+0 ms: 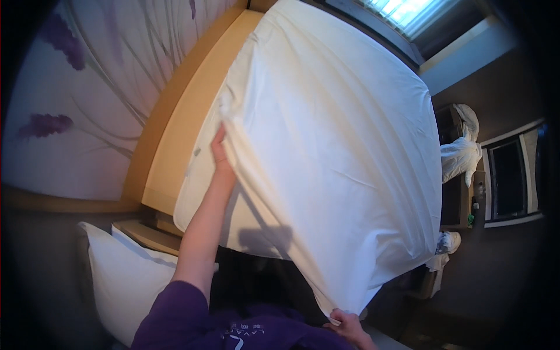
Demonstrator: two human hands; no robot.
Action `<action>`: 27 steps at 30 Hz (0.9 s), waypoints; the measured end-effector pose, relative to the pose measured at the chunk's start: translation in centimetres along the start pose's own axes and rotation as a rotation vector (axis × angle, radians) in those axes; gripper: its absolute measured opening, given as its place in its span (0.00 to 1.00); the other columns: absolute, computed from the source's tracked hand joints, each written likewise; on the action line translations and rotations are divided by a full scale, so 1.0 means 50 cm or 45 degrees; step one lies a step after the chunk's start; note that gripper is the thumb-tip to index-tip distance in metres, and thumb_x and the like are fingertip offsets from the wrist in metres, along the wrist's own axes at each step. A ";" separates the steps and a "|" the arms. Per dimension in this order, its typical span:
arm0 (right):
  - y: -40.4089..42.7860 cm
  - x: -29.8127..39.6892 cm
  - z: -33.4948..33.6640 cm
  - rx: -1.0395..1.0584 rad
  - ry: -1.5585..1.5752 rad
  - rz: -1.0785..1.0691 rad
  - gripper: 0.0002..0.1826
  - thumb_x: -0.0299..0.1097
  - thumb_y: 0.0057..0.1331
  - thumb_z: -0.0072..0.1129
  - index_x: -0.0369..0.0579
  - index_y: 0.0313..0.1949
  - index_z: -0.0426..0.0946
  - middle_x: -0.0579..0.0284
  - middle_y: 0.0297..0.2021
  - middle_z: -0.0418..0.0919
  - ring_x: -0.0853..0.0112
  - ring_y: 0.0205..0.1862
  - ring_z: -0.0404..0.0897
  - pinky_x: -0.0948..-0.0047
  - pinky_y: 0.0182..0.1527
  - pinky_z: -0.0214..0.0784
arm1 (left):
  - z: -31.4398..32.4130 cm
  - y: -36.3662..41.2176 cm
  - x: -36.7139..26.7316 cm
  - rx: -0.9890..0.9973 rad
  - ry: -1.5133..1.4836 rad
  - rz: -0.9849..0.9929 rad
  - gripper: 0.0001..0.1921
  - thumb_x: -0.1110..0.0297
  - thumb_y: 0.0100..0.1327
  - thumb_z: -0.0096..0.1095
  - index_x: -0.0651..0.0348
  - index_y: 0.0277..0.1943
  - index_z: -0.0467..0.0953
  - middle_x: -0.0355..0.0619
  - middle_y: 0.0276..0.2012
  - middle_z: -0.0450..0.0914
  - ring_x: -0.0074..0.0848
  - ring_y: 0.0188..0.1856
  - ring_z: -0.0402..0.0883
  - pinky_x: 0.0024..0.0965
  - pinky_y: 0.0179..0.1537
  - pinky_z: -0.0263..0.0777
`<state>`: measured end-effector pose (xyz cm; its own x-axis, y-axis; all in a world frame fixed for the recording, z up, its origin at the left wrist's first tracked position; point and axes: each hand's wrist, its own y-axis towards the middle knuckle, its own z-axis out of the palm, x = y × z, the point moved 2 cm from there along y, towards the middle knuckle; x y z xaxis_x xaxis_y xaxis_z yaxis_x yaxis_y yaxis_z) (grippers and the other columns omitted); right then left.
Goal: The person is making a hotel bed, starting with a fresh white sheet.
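A white bed sheet (pixel 332 131) is spread in creases over most of the mattress (pixel 201 183), whose bare corner shows by the headboard. My left hand (pixel 222 148) reaches forward to the sheet's edge at the headboard side and holds it, its fingers partly hidden by the cloth. Close to my body, my right hand (pixel 348 326) grips a gathered corner of the same sheet. Between my two hands the sheet's edge is drawn taut and lifted off the mattress side. A shadow falls on the bare mattress side below it.
The wooden headboard (pixel 188 118) stands along the left, beneath a flower-patterned wall (pixel 87 109). White pillows (pixel 127 280) lie beside the nightstand (pixel 144 236) at lower left. At right, white linen (pixel 463 153) hangs over furniture near a dark framed panel (pixel 507 179). A window (pixel 402 15) is beyond the bed.
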<state>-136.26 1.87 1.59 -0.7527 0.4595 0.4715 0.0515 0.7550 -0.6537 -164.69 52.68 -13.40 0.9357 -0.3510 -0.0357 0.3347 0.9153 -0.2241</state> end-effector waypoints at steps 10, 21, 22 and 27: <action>-0.025 -0.102 0.147 -0.323 -0.255 -0.088 0.13 0.32 0.56 0.60 0.53 0.43 0.75 0.52 0.25 0.79 0.50 0.29 0.81 0.54 0.33 0.73 | -0.067 -0.554 -0.371 -0.434 0.399 0.804 0.27 0.79 0.59 0.55 0.56 0.64 0.66 0.53 0.52 0.75 0.38 0.51 0.75 0.46 0.54 0.71; -0.032 -0.064 0.227 -0.644 -0.322 -0.574 0.16 0.23 0.53 0.56 0.50 0.42 0.76 0.51 0.30 0.78 0.51 0.32 0.79 0.54 0.32 0.71 | -0.210 -0.753 -0.243 -0.587 1.117 0.275 0.06 0.71 0.60 0.55 0.51 0.27 0.71 0.35 0.18 0.70 0.16 0.19 0.67 0.22 0.19 0.60; -0.025 -0.045 0.226 -0.615 -0.323 -0.592 0.16 0.23 0.53 0.56 0.50 0.42 0.76 0.51 0.30 0.78 0.51 0.32 0.79 0.54 0.32 0.71 | -0.230 -0.783 -0.154 -0.459 1.162 -0.256 0.10 0.64 0.66 0.53 0.59 0.32 0.76 0.42 0.26 0.80 0.21 0.26 0.76 0.25 0.26 0.72; -0.017 0.051 0.208 -0.689 -0.288 -0.642 0.13 0.22 0.53 0.57 0.49 0.39 0.78 0.52 0.26 0.76 0.52 0.29 0.78 0.57 0.30 0.69 | -0.316 -0.897 0.249 -0.387 0.626 -1.552 0.43 0.34 0.63 0.51 0.67 0.66 0.61 0.60 0.65 0.66 0.46 0.68 0.63 0.52 0.66 0.58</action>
<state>-145.04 -2.45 -2.81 -0.8831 -0.0638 0.4648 -0.0638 0.9978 0.0157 -169.78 4.15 -19.18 -0.0957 -0.9953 0.0114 0.8201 -0.0854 -0.5658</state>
